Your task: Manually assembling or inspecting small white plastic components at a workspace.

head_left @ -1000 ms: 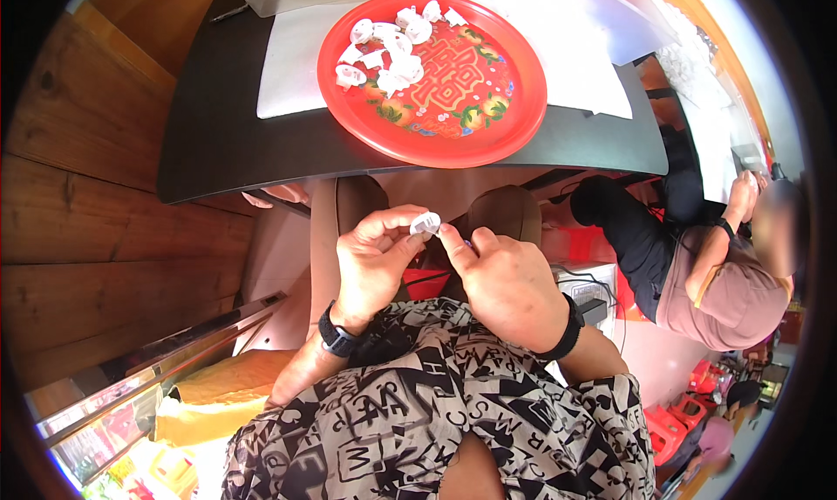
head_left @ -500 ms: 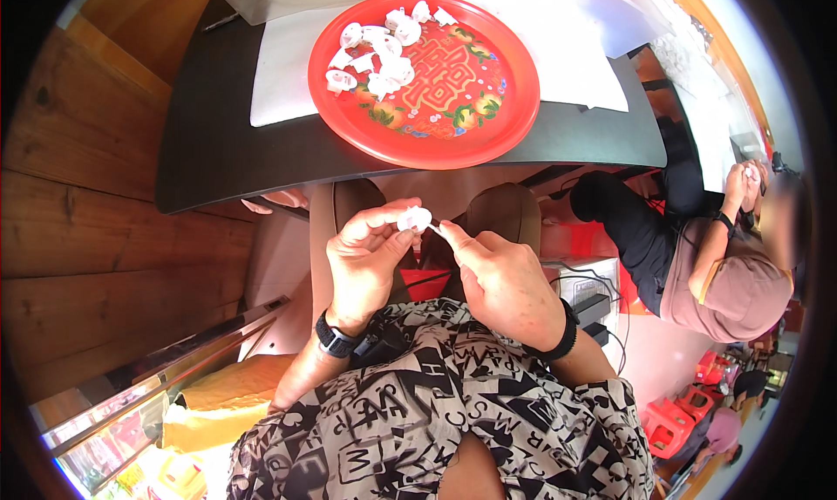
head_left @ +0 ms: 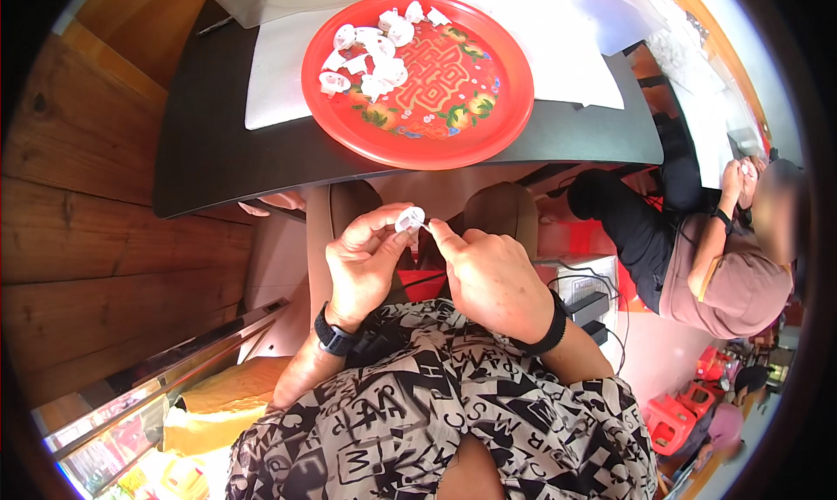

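In front of my lap, my left hand [head_left: 362,265] pinches a small round white plastic part [head_left: 410,219] between thumb and fingers. My right hand [head_left: 497,278] is closed, with its index finger stretched toward that part. A thin tool tip [head_left: 425,225] shows at the end of this finger and meets the part's right edge; the rest of the tool is hidden in my fist, so I cannot tell its kind. Beyond my hands, a red round tray [head_left: 436,156] with a printed fruit pattern carries several similar white plastic parts [head_left: 379,48], heaped toward its far left.
The tray stands on a dark table [head_left: 218,164], partly over a white sheet [head_left: 275,81]. A wooden plank wall [head_left: 122,230] borders the left. At the right a seated person [head_left: 728,278] handles something small and white. A white box [head_left: 580,282] with black cables stands below.
The white part has turned slightly in my left fingers and shifted a little left. My right index finger has come closer to it. The tray appears slightly farther left in view.
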### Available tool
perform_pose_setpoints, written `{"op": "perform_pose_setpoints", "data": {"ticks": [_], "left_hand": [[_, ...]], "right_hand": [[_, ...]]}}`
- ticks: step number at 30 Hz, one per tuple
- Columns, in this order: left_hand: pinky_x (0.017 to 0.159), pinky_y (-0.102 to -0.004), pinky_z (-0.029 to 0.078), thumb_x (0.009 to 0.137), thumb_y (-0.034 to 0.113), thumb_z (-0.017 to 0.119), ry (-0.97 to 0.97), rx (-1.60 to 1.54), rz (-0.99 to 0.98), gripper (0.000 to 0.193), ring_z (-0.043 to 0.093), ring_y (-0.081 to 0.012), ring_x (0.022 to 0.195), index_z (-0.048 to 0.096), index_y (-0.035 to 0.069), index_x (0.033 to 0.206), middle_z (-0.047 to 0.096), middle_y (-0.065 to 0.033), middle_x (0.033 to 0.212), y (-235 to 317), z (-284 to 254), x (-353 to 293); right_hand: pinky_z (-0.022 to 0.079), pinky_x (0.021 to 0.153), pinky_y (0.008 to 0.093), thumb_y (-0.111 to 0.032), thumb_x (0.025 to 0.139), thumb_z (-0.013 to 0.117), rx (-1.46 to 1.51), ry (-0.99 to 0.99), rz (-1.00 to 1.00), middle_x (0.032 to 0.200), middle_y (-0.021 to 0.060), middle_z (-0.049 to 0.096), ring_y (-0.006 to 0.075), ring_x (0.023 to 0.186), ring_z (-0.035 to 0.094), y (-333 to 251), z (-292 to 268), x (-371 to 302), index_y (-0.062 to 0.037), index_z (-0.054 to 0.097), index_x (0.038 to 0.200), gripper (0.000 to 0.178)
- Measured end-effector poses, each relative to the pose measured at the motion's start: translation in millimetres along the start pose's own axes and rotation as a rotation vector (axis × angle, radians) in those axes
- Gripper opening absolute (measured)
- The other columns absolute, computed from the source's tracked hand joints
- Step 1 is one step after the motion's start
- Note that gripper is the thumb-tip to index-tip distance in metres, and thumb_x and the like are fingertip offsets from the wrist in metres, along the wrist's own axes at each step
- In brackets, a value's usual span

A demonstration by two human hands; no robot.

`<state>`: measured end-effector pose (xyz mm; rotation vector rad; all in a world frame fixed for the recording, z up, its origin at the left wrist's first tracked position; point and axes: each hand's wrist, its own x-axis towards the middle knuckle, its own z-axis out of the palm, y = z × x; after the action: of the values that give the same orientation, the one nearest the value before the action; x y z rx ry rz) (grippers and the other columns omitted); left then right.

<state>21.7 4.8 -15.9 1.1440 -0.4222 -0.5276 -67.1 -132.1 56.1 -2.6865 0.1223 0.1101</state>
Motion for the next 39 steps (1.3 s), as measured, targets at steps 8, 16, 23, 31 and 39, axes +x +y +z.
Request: {"op": "perform_pose_setpoints", "data": {"ticks": [8,16,23,31,39], "left_hand": [[0.072,-0.0287,0.052,0.085,-0.009,0.053,0.011,-0.189,-0.011,0.022,0.060,-0.0161,0.085,0.055,-0.004,0.106,0.062,-0.0151,0.101,-1,-9,7],[0.073,-0.0283,0.049,0.084,-0.003,0.057,-0.067,-0.249,0.005,0.022,0.060,-0.0188,0.086,0.058,-0.004,0.106,0.060,-0.0206,0.109,0,-14,5],[0.072,-0.0277,0.048,0.085,-0.001,0.056,-0.058,-0.216,-0.002,0.023,0.060,-0.0183,0.086,0.059,-0.005,0.108,0.061,-0.0192,0.108,5,-13,4],[0.072,-0.0281,0.048,0.085,0.001,0.058,-0.080,-0.210,0.027,0.023,0.060,-0.0182,0.085,0.059,-0.005,0.107,0.061,-0.0194,0.108,12,-9,3],[0.071,-0.0276,0.050,0.086,-0.002,0.056,-0.144,-0.156,0.092,0.024,0.060,-0.0152,0.085,0.058,-0.004,0.110,0.063,-0.0129,0.101,19,-1,5]], "right_hand": [[0.048,0.056,0.0415,0.000,0.078,0.052,0.355,0.158,-0.088,0.069,0.0181,0.057,0.0357,0.063,0.059,13,7,-2,0.0019,0.051,0.110,0.032],[0.048,0.059,0.0350,0.003,0.079,0.052,0.484,0.209,-0.036,0.077,0.0184,0.060,0.0310,0.064,0.060,7,-2,-16,0.0039,0.055,0.110,0.031],[0.048,0.055,0.0374,0.004,0.077,0.053,0.464,0.215,-0.063,0.073,0.0172,0.058,0.0335,0.063,0.060,6,-2,-17,0.0024,0.053,0.113,0.035],[0.047,0.056,0.0333,0.000,0.079,0.058,0.590,0.328,-0.046,0.073,0.0170,0.059,0.0307,0.061,0.059,4,-2,-9,0.0038,0.056,0.103,0.024],[0.043,0.049,0.0266,-0.005,0.082,0.061,0.800,0.354,-0.048,0.066,0.0120,0.057,0.0141,0.052,0.053,3,4,19,0.0035,0.055,0.086,0.011]]}}
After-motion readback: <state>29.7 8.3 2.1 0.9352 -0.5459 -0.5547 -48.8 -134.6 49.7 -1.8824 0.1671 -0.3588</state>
